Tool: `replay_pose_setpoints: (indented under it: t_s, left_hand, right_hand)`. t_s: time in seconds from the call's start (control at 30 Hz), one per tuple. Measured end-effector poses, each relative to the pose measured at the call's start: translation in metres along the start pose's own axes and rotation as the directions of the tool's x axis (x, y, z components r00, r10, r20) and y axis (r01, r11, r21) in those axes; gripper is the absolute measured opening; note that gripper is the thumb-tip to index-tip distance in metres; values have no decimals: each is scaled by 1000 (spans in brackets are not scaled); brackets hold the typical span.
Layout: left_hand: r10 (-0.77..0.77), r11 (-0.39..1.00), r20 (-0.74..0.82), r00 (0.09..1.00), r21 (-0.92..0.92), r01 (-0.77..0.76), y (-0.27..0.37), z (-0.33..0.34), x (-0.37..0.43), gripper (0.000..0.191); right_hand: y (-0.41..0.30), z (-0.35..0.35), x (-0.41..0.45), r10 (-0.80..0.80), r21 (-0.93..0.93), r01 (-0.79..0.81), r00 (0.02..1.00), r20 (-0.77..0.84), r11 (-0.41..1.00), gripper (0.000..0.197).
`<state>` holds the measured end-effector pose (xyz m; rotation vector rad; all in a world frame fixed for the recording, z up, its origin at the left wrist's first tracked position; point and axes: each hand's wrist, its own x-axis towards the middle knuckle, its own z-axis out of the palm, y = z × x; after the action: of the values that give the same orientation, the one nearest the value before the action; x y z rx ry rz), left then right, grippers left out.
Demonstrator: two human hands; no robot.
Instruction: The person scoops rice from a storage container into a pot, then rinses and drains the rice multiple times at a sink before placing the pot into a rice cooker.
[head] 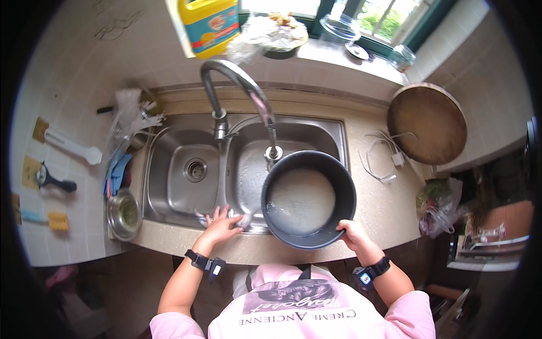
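Observation:
My right hand grips the rim of a dark round pot at its lower right. Cloudy whitish liquid lies inside, with a pale layer at the bottom that I cannot make out clearly. The pot is over the front right part of the stainless steel double sink. My left hand is over the sink's front rim, fingers apart and holding nothing. Small shiny patches beside its fingers are too unclear to name. A curved chrome faucet arches over the right basin, its spout just behind the pot.
A steel bowl with greenish contents stands left of the sink. A large round brown board or lid leans at the right, near a white cable. A yellow jug and covered food occupy the windowsill. Brushes hang left.

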<state>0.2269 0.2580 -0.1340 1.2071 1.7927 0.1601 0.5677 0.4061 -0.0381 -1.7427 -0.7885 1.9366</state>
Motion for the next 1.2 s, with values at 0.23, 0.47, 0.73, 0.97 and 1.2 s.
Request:
replay_pose_setpoints:
  t_s: [0.23, 0.47, 0.73, 0.97, 1.2]
  left_hand:
    - [301, 941, -552, 778, 39, -336, 63, -20, 5, 37]
    - [293, 867, -283, 913, -324, -379, 181, -27, 25, 64]
    - [492, 753, -196, 848, -393, -527, 232, -13, 41, 57]
    - [511, 715, -77, 856, -515, -473, 249, 7, 71, 41]
    - [467, 608, -73, 881, -698, -380, 248, 23, 82, 61]
  right_hand:
    - [-3, -15, 9, -59, 92, 56, 998, 30, 994, 36]
    - [27, -68, 41, 153, 335, -188, 980, 130, 923, 3]
    - [24, -72, -17, -181, 276, 237, 960, -212, 931, 29]
    - [-2, -98, -32, -174, 152, 225, 940, -294, 962, 22]
    - [-6, -104, -18, -177, 127, 216, 949, -262, 968, 23]
